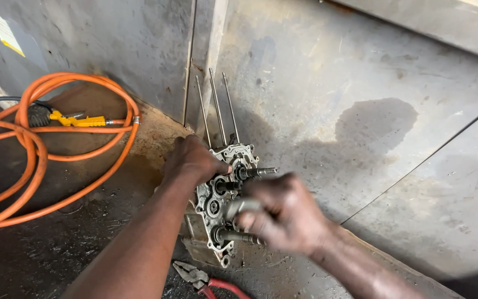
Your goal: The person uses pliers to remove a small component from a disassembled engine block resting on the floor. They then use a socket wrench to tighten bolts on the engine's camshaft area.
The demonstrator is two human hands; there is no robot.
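Fingers (206,158) gripping greasy engine case (222,199), shafts protruding; right hand (283,213) blurred

Upright grimy metal engine case (217,199) (three long studs on top)

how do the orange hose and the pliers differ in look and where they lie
The orange hose lies in big loose coils far left of the hands; the pliers lie below the engine case, near the bottom edge. The hose is long and soft, the pliers short, metal with red grips, partly cut off. Both rest on the dirty floor, untouched.
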